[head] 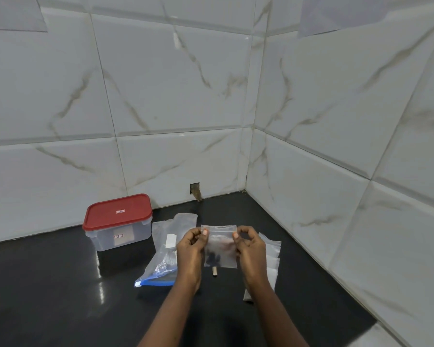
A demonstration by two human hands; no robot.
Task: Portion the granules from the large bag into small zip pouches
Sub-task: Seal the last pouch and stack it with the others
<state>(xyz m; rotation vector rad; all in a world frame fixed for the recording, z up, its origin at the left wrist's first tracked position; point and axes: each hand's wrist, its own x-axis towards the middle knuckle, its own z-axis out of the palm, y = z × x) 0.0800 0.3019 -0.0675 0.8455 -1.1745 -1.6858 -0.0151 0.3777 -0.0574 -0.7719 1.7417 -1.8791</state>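
On the dark bench point(60, 284) a red-lidded box point(118, 221) stands left of the large bag point(164, 256), partly hidden by the left hand point(192, 249). That hand and the right hand point(249, 249) each pinch a top corner of the small pouch point(221, 242) between them, dark granules point(213, 259) inside.

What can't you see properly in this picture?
Head view only:
- Wooden piece: mostly hidden behind the small pouch.
- Large bag: its right side is covered by the left hand.
- Pouch stack: partly under the right hand.
- Red-lidded box: label too small to read.
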